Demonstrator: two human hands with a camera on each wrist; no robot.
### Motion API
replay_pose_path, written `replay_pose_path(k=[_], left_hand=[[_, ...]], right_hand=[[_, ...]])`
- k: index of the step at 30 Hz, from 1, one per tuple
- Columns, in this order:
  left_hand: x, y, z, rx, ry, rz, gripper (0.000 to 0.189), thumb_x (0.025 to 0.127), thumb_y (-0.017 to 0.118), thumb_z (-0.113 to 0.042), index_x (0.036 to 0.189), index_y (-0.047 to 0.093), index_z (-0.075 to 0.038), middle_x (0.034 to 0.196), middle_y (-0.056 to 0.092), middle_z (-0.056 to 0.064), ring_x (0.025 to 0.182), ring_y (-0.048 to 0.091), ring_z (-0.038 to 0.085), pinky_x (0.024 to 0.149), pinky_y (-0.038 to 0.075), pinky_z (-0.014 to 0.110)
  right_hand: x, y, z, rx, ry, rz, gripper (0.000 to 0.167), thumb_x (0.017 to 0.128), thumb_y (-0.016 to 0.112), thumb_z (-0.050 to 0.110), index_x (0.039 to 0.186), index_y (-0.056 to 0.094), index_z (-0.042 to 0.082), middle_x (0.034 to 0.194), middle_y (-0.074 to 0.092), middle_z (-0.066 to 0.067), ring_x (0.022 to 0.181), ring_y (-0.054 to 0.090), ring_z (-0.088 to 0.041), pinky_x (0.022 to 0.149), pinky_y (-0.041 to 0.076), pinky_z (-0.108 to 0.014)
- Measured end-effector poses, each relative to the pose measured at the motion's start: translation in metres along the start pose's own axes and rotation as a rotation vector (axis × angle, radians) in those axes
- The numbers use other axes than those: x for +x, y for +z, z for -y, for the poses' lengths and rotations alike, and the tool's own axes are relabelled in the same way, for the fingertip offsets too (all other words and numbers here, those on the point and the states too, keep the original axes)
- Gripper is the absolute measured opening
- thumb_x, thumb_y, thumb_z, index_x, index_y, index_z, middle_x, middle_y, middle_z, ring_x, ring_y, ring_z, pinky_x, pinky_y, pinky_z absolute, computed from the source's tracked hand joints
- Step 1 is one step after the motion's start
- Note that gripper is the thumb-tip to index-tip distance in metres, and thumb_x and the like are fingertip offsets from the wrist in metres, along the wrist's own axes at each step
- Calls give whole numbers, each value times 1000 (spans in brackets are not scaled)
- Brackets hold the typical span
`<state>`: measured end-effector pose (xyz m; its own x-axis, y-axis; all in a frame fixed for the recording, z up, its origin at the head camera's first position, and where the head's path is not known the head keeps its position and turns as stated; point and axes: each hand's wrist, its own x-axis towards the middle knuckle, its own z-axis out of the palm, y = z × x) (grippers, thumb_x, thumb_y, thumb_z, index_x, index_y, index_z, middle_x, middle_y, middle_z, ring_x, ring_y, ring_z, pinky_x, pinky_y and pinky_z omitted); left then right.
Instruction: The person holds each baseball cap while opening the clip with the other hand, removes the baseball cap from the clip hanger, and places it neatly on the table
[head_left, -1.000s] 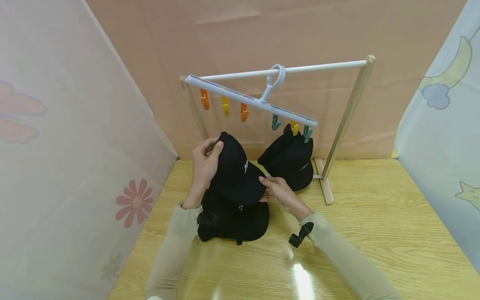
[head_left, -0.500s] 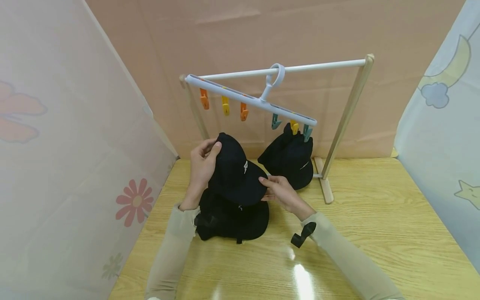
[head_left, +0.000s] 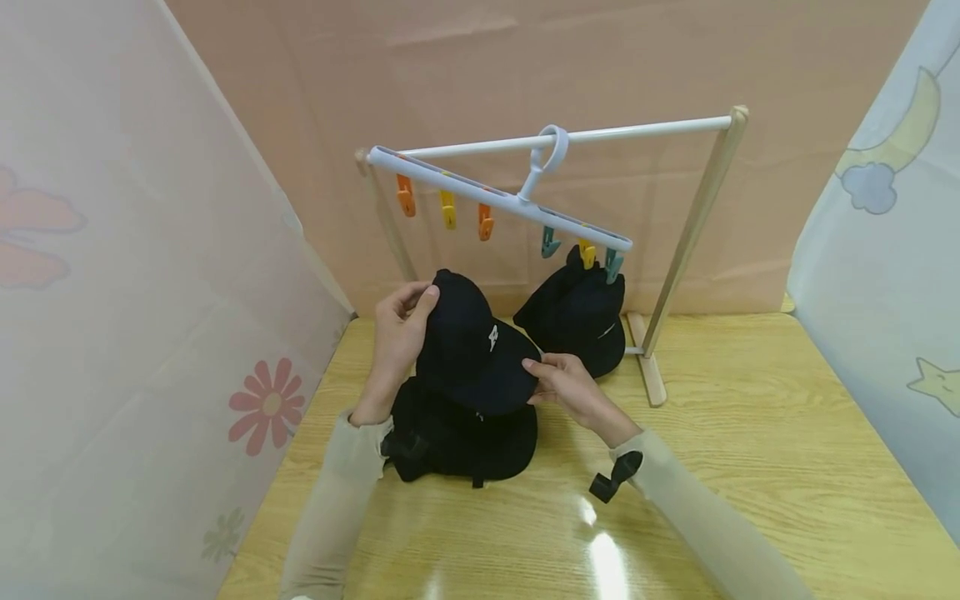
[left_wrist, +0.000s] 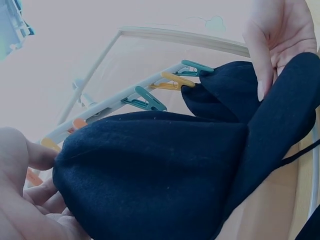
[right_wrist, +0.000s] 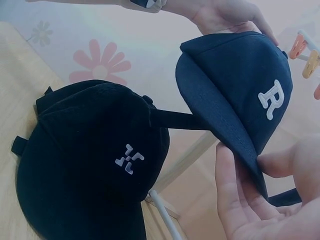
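Observation:
Both hands hold a dark baseball cap (head_left: 459,342) with a white letter R on its front, best seen in the right wrist view. My left hand (head_left: 400,327) pinches the crown's upper left side, thumb on the near face. My right hand (head_left: 568,385) pinches the edge of the brim (right_wrist: 220,112) between thumb and fingers. Below it, a second black cap (right_wrist: 95,150) with a white cross-like emblem lies on the table, partly covered by the held cap in the head view. A third black cap (head_left: 581,321) hangs behind, from a yellow clip (head_left: 588,253) and a teal clip (head_left: 613,265).
A pale blue clip hanger (head_left: 480,190) hangs slanted from the white bar (head_left: 645,132) of a wooden-legged rack (head_left: 693,233). Orange, yellow and teal clips line it, above and behind the held cap. Printed cloth walls (head_left: 112,375) flank the wooden table (head_left: 765,433).
The held cap has shifted slightly, its brim turning a little to the right. My left hand has moved slightly left and down, my right hand slightly right; both keep their hold.

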<state>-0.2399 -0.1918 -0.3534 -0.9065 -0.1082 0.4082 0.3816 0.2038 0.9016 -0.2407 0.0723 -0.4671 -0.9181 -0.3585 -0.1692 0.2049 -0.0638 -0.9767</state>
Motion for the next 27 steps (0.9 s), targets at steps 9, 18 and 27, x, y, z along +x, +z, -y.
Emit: replay_pose_path(k=[9,18,27], left_hand=[[-3,-2,7,-44,8,26,24,105,68,-15,113,78,6,90,73,-7,87,63,12,75,51,23],[-7,-3,13,-74,-9,50,27,105,68,-17,111,77,7,80,71,-12,64,57,8,59,53,21],[-11,-5,23,-183,-25,72,26,105,67,-11,108,74,14,80,74,-10,70,70,8,67,63,26]], right_hand=[[-10,-2,-3,2,12,-29,32,110,59,18,129,61,-8,93,76,1,76,73,-13,77,63,-33],[-16,-10,-9,4,-36,-41,35,109,61,18,128,61,-11,95,78,2,80,76,-13,78,64,-32],[-23,-21,-13,-11,-83,0,44,109,62,19,137,54,-14,99,79,3,86,77,-13,82,64,-32]])
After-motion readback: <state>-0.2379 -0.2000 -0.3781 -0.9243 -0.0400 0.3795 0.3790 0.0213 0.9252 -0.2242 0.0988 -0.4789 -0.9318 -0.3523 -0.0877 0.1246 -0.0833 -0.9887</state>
